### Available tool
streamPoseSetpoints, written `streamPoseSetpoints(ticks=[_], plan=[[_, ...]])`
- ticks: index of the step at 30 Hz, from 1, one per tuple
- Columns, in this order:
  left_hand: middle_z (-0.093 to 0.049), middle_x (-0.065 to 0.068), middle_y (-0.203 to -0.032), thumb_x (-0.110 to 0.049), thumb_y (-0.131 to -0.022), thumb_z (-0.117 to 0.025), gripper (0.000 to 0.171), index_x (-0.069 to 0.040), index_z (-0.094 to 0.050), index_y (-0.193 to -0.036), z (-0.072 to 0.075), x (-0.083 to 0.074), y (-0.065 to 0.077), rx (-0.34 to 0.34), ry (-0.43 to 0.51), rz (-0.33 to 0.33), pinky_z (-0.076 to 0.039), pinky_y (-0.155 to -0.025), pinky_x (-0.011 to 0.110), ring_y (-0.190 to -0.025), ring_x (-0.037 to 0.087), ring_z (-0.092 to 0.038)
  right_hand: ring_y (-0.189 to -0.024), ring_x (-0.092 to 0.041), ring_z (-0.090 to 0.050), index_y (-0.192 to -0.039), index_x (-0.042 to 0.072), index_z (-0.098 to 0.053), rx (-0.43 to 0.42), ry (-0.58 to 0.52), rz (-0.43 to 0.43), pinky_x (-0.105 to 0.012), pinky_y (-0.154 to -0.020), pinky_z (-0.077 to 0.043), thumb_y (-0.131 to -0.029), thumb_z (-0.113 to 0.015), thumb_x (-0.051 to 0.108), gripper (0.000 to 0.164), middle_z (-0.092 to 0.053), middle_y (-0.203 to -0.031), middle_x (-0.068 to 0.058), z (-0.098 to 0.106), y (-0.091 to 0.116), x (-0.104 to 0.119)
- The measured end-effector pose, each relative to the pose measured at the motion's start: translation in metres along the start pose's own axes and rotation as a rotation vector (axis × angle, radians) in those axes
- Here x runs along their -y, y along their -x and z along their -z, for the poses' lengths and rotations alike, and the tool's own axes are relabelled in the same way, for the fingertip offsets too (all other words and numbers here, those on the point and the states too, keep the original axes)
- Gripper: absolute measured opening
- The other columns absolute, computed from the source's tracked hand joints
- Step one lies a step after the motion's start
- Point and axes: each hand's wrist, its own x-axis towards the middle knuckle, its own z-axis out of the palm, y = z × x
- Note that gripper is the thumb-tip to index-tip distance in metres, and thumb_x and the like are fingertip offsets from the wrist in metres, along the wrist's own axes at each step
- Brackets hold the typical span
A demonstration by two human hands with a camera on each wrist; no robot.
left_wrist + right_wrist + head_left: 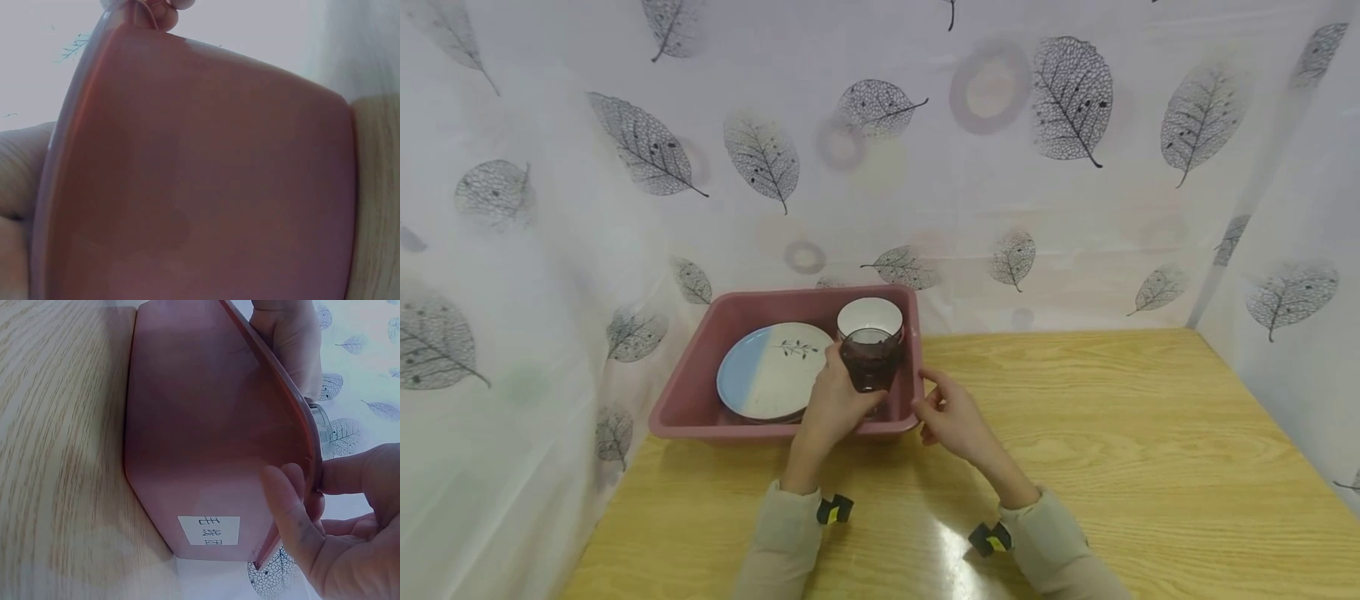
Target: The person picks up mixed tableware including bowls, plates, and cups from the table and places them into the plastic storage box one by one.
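Note:
In the head view, my left hand [835, 396] reaches over the front rim of a pink plastic basin [722, 432] and grips a dark, see-through glass [871, 358]. The glass stands upright in the basin's right part, in front of a white bowl [869, 312]. To the left lies a round plate [782, 375], half blue and half cream with a twig pattern. My right hand [957, 421] pinches the basin's rim near the front right corner. From the right wrist, thumb and fingers of the right hand [350, 525] show on both sides of that rim.
The basin stands on a wood-grain table [1112, 450], toward its back left. Behind and beside it hangs a pale curtain [880, 200] printed with leaves. A white label [209, 530] with handwriting is stuck on the basin's outer wall.

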Motion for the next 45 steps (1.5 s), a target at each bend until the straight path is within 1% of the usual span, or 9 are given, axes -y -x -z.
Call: streamPoseSetpoints(ticks=[7,12,16,24,28,31,36,40,45], plan=[[-0.059,0.028,-0.126,-0.022,-0.072,-0.089,0.095,0.001,-0.029,-0.142,-0.0019,-0.0024,-0.0005,0.007,-0.016,0.011,-0.048,-0.101,0.051,-0.117,0.038,-0.06,-0.052,-0.019,-0.059,-0.144,-0.008,-0.042,0.006,0.005,0.019,-0.035,-0.049,-0.057,-0.093,-0.06,-0.001,0.054,-0.053,-0.076,-0.008,0.0019,-0.0008,0.0002],[-0.062,0.028,-0.12,-0.023,-0.072,-0.089,0.095,0.002,-0.03,-0.142,-0.0038,-0.0027,0.0004,0.022,-0.043,0.002,-0.05,-0.097,0.051,-0.112,0.038,-0.063,-0.052,-0.017,-0.058,-0.143,-0.009,-0.042,0.014,0.022,0.029,-0.033,-0.049,-0.056,-0.093,-0.06,-0.001,0.053,-0.054,-0.074,-0.007,0.0026,-0.0008,-0.003],[-0.063,0.028,-0.118,-0.022,-0.072,-0.09,0.094,0.003,-0.031,-0.141,-0.0052,-0.0022,0.0006,0.026,-0.05,0.001,-0.051,-0.097,0.051,-0.111,0.038,-0.064,-0.051,-0.015,-0.058,-0.143,-0.009,-0.042,0.02,0.038,0.036,-0.033,-0.048,-0.056,-0.094,-0.06,0.0,0.053,-0.054,-0.074,-0.007,0.0031,-0.0004,-0.0048],[-0.058,0.029,-0.127,-0.022,-0.071,-0.09,0.097,0.002,-0.03,-0.142,-0.0062,-0.0026,0.0011,0.059,-0.052,0.042,-0.047,-0.101,0.052,-0.12,0.04,-0.058,-0.05,-0.013,-0.057,-0.144,-0.008,-0.041,0.028,0.072,0.033,-0.031,-0.047,-0.055,-0.094,-0.06,0.001,0.054,-0.054,-0.073,-0.007,0.0036,0.0,-0.0062],[-0.054,0.028,-0.131,-0.022,-0.07,-0.091,0.097,0.004,-0.031,-0.142,-0.0056,-0.0027,0.0006,0.055,-0.069,0.052,-0.045,-0.103,0.053,-0.124,0.041,-0.055,-0.05,-0.014,-0.057,-0.143,-0.008,-0.042,0.025,0.072,0.048,-0.031,-0.046,-0.055,-0.094,-0.06,0.001,0.054,-0.054,-0.072,-0.007,0.0038,0.0002,-0.0049],[-0.052,0.029,-0.132,-0.024,-0.07,-0.091,0.098,0.005,-0.031,-0.142,-0.0049,-0.0023,-0.0002,0.052,-0.077,0.068,-0.044,-0.104,0.054,-0.125,0.042,-0.053,-0.05,-0.015,-0.057,-0.142,-0.008,-0.043,0.023,0.068,0.058,-0.033,-0.046,-0.055,-0.094,-0.06,0.0,0.053,-0.054,-0.071,-0.007,0.0039,-0.0002,-0.0044],[-0.048,0.031,-0.137,-0.021,-0.071,-0.09,0.103,0.005,-0.025,-0.147,-0.0026,-0.0016,-0.001,0.051,-0.056,0.096,-0.041,-0.107,0.055,-0.129,0.043,-0.049,-0.05,-0.016,-0.057,-0.142,-0.009,-0.043,0.024,0.062,0.061,-0.038,-0.047,-0.056,-0.094,-0.06,0.0,0.052,-0.054,-0.072,-0.007,0.0033,-0.0011,-0.0043],[-0.047,0.033,-0.139,-0.018,-0.073,-0.088,0.107,0.004,-0.018,-0.15,-0.0017,-0.0016,0.0,0.061,-0.062,0.121,-0.042,-0.106,0.056,-0.129,0.045,-0.05,-0.05,-0.015,-0.057,-0.143,-0.008,-0.042,0.029,0.066,0.045,-0.034,-0.048,-0.056,-0.094,-0.06,0.001,0.053,-0.054,-0.072,-0.007,0.0028,-0.0005,-0.0043],[-0.043,0.032,-0.144,-0.018,-0.076,-0.086,0.106,0.002,-0.014,-0.152,0.0007,-0.0019,0.0018,0.084,-0.082,0.122,-0.04,-0.107,0.056,-0.131,0.045,-0.047,-0.051,-0.016,-0.057,-0.144,-0.006,-0.042,0.019,0.068,0.024,-0.032,-0.048,-0.056,-0.094,-0.061,0.002,0.054,-0.054,-0.073,-0.007,0.0025,0.0009,-0.0031]])
